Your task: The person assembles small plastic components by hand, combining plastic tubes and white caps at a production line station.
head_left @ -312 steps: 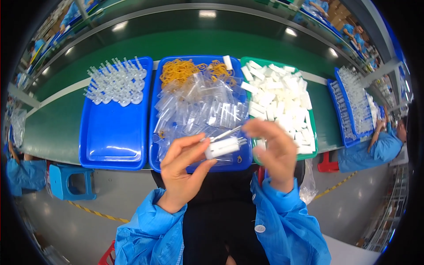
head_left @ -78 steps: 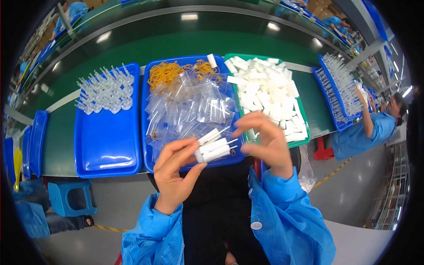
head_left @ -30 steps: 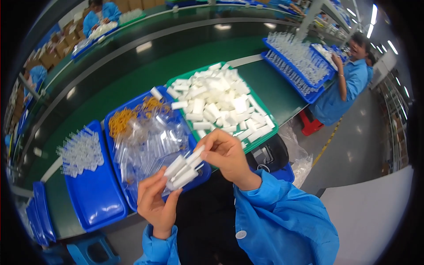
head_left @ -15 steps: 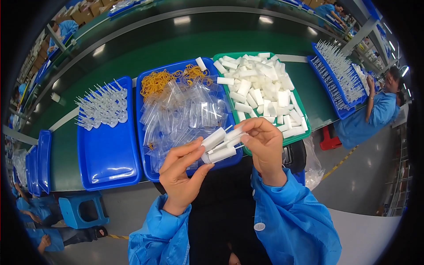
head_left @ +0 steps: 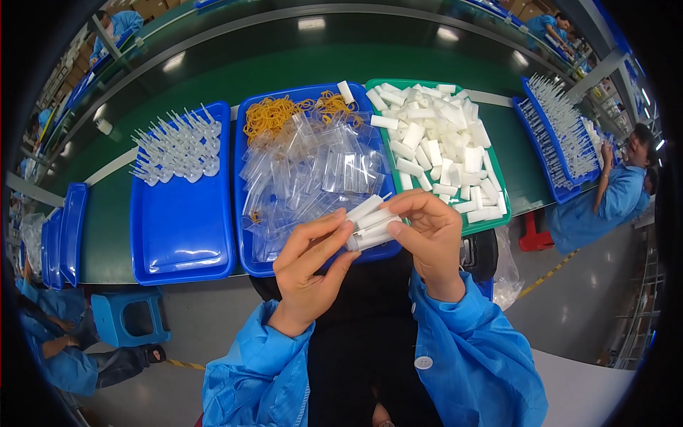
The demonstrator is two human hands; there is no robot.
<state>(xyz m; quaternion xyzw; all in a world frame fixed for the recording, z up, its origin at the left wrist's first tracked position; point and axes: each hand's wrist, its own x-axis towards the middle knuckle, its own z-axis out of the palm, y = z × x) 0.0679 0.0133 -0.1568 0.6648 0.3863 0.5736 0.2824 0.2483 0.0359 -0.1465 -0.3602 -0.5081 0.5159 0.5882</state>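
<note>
Both hands meet in front of me, over the near edge of the middle blue tray [head_left: 265, 267]. My left hand [head_left: 309, 265] pinches the base end of a white plastic piece with thin prongs; fingers hide most of the base. White foam sleeves [head_left: 367, 208] sit side by side on its prongs, and one thin prong tip sticks out past a sleeve. My right hand [head_left: 432, 238] is closed, thumb and fingertips on one foam sleeve at the prong end. Similar loose foam sleeves [head_left: 427, 135] fill the green tray [head_left: 491, 226] just beyond it.
Yellow rubber bands [head_left: 274, 117] and clear plastic bags [head_left: 313, 171] lie in the middle tray. Pronged white pieces [head_left: 178, 149] stand in the left blue tray [head_left: 183, 235]. More fill a tray [head_left: 558, 121] at far right, near a co-worker [head_left: 605, 192]. A blue stool [head_left: 131, 317] stands lower left.
My right hand has pushed its foam sleeve further down toward my left hand, so the sleeves now lie closer together. The whole view has shifted slightly.
</note>
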